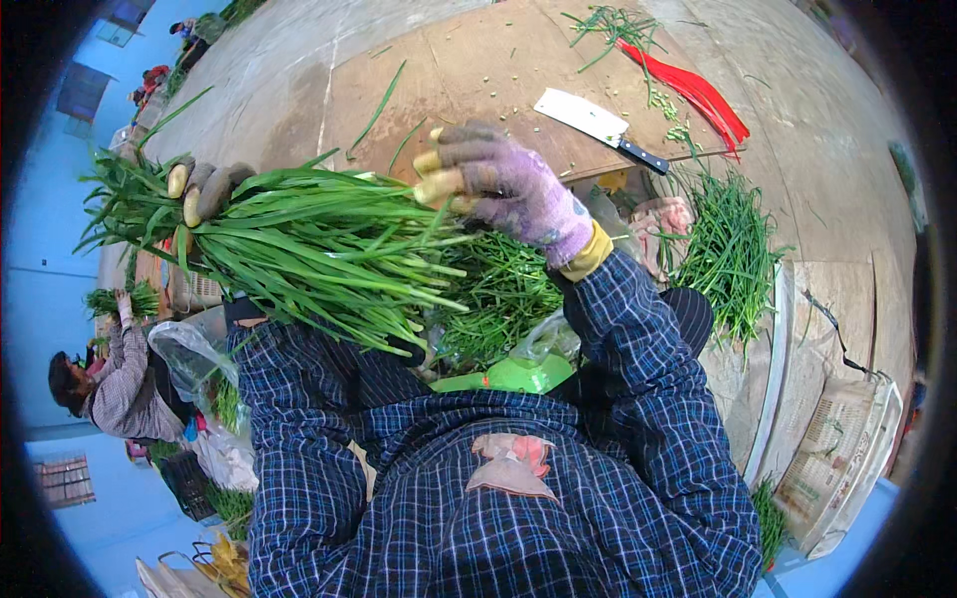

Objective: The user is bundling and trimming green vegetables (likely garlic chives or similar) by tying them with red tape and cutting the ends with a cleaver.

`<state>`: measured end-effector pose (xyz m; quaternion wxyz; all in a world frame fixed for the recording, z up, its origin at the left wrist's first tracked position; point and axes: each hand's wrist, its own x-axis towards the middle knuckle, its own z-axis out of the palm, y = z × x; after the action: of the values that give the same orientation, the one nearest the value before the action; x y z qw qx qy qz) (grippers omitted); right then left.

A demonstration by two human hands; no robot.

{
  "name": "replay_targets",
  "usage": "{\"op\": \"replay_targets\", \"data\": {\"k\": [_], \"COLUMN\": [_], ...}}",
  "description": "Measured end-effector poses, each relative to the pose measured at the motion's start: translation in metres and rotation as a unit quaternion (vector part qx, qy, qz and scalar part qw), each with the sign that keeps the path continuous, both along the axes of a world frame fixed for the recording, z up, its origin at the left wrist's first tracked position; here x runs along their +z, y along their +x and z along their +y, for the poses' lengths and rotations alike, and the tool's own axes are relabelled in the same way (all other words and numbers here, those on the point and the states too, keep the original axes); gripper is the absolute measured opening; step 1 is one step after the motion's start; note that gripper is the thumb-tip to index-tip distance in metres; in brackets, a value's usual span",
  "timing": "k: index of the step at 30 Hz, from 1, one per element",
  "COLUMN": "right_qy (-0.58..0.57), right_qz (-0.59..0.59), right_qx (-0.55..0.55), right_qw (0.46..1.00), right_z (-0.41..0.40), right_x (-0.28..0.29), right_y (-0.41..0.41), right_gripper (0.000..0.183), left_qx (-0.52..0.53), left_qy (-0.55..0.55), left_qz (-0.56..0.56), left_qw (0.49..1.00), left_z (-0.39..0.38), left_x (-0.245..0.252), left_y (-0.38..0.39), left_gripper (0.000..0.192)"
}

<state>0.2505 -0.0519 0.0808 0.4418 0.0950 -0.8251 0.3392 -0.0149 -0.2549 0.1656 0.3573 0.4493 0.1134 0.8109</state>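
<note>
My left hand (202,196), in a dark glove with yellowish fingertips, grips a thick bunch of long green leafy stalks (321,232). Their leafy tops spread to the left and the pale cut ends point right. By those ends is my right hand (497,183) in a purple and yellow glove, fingers apart and a little blurred; whether it touches the stalks I cannot tell. A cleaver (587,118) with a black handle lies on the wooden board (463,67) beyond. Loose greens (501,299) fill a plastic-lined spot before my lap.
Red ties (684,90) and cut bits lie on the board's right part. A heap of greens (729,254) is at the right, a plastic crate (830,448) at the lower right. At the left, a co-worker (131,385) handles greens beside a clear plastic bag (187,359).
</note>
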Motion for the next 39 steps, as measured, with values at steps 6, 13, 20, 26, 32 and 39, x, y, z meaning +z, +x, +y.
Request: {"op": "replay_targets", "data": {"k": [6,13,20,26,32,39], "right_qy": [0.033,0.069,0.129,0.064,0.060,0.184], "right_qz": [-0.406,-0.335,-0.604,-0.517,-0.561,-0.580], "right_qx": [0.051,-0.384,-0.436,-0.408,-0.368,-0.111], "right_qw": [0.912,0.858,0.654,0.750,0.739,0.786], "right_z": [0.008,0.101,0.183,0.191,0.232,0.112], "right_x": [-0.064,-0.100,-0.122,-0.096,-0.102,-0.089], "right_y": [0.022,0.061,0.063,0.007,-0.050,-0.001], "right_gripper": [0.027,0.052,0.029,0.041,0.036,0.038], "left_qx": [0.001,-0.011,-0.004,-0.001,0.032,0.058], "left_qy": [0.002,0.014,0.026,0.044,0.018,0.025], "left_qz": [-0.002,-0.016,-0.045,-0.049,-0.061,-0.066], "left_qw": [1.000,1.000,0.999,0.998,0.997,0.996], "left_z": [-0.011,-0.028,-0.052,-0.059,-0.054,-0.075], "left_x": [0.003,0.003,-0.001,-0.004,-0.018,-0.022], "left_y": [-0.008,-0.015,-0.049,-0.064,-0.083,-0.086], "left_gripper": [0.018,0.020,0.022,0.023,0.026,0.034]}}
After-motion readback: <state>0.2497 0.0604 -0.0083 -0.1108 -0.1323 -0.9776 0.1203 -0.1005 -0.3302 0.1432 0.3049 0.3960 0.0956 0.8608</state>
